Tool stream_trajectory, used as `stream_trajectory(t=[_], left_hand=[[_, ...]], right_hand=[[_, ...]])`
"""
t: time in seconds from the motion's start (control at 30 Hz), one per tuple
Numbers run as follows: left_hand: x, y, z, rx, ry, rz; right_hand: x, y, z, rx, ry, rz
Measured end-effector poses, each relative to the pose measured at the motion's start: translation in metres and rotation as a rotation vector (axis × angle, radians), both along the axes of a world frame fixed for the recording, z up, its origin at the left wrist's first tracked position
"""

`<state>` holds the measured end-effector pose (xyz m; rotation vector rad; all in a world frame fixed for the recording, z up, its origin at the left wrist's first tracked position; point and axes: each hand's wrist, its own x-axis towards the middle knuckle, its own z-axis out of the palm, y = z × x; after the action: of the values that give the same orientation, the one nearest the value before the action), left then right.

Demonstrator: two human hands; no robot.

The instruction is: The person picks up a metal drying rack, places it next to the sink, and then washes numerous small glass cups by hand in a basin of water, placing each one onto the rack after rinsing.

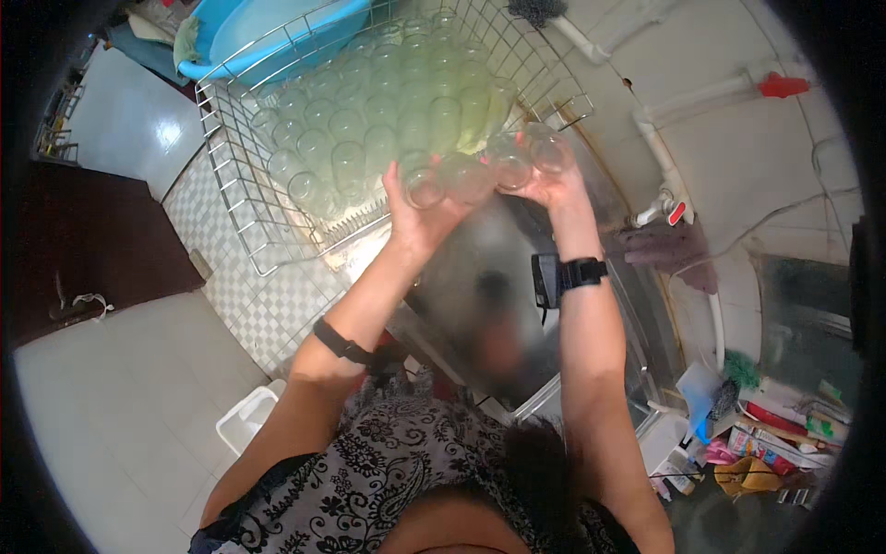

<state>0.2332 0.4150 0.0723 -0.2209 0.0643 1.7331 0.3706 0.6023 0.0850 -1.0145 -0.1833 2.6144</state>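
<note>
My left hand [422,221] is closed around two clear glass vessels, perhaps jars or bottles; one is the left glass [422,181], the other the blurred glass [466,179] beside it. In my right hand [557,190] are two similar vessels, the inner glass [511,166] and the outer glass [550,151]. Both hands are side by side at the near edge of a wire basket [232,201]. Rows of clear glass vessels [381,107] stand packed inside it, their rounded ends facing up. My fingers are partly hidden behind the held glasses.
Below my forearms lies a shiny, blurred metal surface [450,277], perhaps a sink. A blue basin [291,31] sits beyond the basket. White pipes and a red-handled tap [675,211] run along the right wall. Brushes and tubes [761,443] clutter the lower right. A white plastic container [242,415] is at lower left.
</note>
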Motion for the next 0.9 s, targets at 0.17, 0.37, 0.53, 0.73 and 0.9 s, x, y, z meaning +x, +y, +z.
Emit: stream_trajectory(t=[0.17,0.37,0.53,0.73,0.9], left_hand=[[-0.001,0.016,-0.023,0.014,-0.051,0.094],[-0.010,0.028,-0.018,-0.061,-0.132,0.186],[-0.012,0.035,-0.020,-0.101,-0.136,0.186],[-0.020,0.041,-0.024,-0.158,-0.196,0.184],[-0.020,0.044,-0.026,-0.148,-0.461,0.105]], right_hand=[[-0.021,0.012,-0.020,-0.061,-0.130,-0.034],[-0.043,0.019,-0.018,-0.062,-0.108,-0.010],[-0.047,0.030,-0.025,-0.078,-0.043,0.006],[-0.061,0.030,-0.025,-0.109,-0.101,-0.014],[-0.053,0.035,-0.033,-0.199,-0.143,-0.014]])
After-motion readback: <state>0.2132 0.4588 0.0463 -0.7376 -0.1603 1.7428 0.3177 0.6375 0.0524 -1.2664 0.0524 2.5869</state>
